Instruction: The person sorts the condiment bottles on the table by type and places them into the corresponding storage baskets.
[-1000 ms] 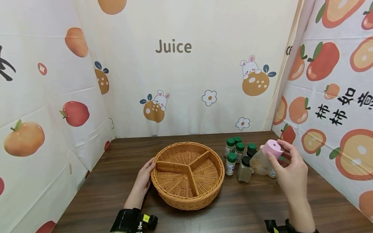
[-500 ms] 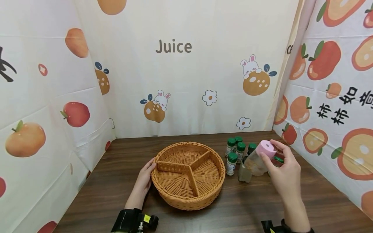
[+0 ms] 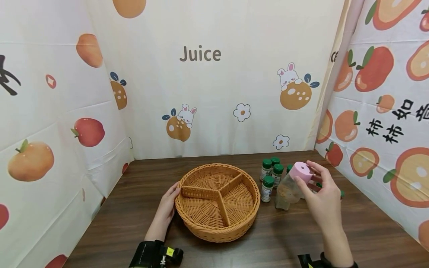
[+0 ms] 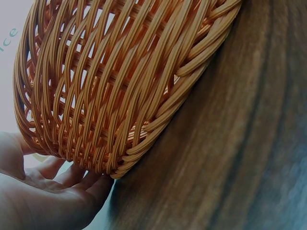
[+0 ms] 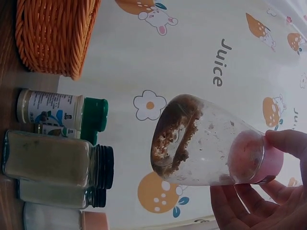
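A round wicker basket (image 3: 216, 235) with three sections sits on the table, centre of the head view. My left hand (image 3: 166, 203) grips its left side; in the left wrist view the fingers curl against the woven wall (image 4: 100, 96). With thumb and fingers, my right hand (image 3: 321, 203) holds a clear bottle (image 5: 192, 139) by its pink cap (image 3: 301, 172). The bottle is tilted, base toward the basket, with brown bits clumped at its bottom. It overlaps a square glass jar (image 3: 282, 203) in the head view and is raised above the jars in the right wrist view.
Several small green-capped shakers (image 3: 267, 190) stand right of the basket. Black-lidded glass jars (image 5: 50, 160) and one with a salmon-coloured lid (image 5: 93, 221) are grouped beside them. Printed fabric walls (image 3: 207, 93) enclose the dark wooden table (image 3: 114, 230).
My right hand has carried the pink-capped bottle leftward over the jars, toward the basket. The left hand and basket stay in place.
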{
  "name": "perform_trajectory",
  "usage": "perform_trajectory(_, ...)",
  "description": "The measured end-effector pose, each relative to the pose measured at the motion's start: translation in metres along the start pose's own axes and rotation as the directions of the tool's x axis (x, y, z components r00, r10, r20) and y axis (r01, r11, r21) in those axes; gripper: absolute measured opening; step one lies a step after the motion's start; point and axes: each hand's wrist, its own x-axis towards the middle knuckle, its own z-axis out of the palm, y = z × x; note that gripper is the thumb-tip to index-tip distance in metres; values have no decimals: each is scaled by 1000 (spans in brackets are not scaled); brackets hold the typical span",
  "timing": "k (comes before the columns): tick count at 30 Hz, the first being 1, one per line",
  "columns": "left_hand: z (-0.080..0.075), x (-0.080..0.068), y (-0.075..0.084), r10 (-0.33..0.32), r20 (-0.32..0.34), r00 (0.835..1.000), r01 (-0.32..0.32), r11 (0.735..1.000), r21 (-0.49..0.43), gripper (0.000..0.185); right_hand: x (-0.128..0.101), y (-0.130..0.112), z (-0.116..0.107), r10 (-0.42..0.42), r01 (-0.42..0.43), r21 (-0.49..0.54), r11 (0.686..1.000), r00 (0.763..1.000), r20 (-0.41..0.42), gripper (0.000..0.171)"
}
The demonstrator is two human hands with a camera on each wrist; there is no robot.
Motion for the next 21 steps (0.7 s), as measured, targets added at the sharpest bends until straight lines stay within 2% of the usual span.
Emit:
perform_trajectory(5, 1, 0, 0, 1, 1, 1000, -1, 1000, 1, 53, 0, -4, 4, -12, 11, 19, 1000, 1000, 25, 58)
perform_trajectory(10, 1, 0, 0, -1, -7, 1000, 1, 1000, -7, 53, 0, -9, 11, -64, 62, 57, 996, 997, 41, 57)
perform_trajectory(21, 1, 1, 0, -10, -12, 1000, 10, 1000, -5, 52, -4, -21, 32, -163, 155, 74, 985, 979, 123, 53)
